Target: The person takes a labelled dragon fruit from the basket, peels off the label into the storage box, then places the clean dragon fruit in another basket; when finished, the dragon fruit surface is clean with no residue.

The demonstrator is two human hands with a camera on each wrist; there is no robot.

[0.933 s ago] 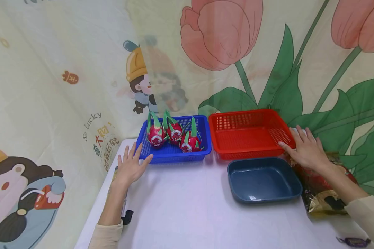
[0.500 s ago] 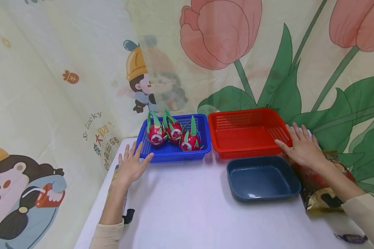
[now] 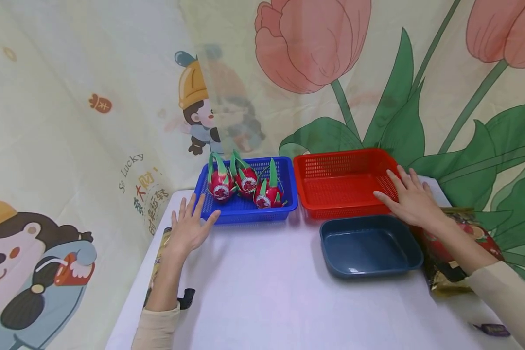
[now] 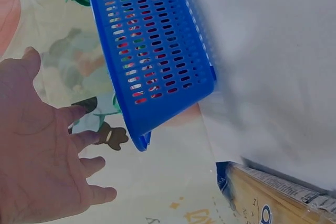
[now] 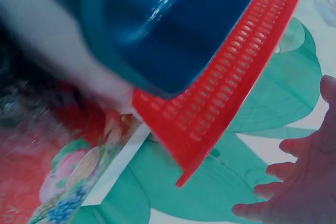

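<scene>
By the red basket [image 3: 339, 211]: right hand [image 3: 414, 202], spread, near its right end; leftward, left hand [image 3: 187, 231], spread, near blue basket [image 3: 255, 217].

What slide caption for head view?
Left hand by a blue basket holding three dragon fruits; right hand by a red basket behind a tray.

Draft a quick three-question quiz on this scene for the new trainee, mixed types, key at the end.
1. Count: how many dragon fruits are in the blue basket?
2. True or false: the right hand is gripping the dark blue tray.
3. Multiple choice: which container is nearest the left hand?
A) red basket
B) dark blue tray
C) blue basket

Key:
1. Three.
2. False; its fingers are spread and it holds nothing.
3. C.
</scene>
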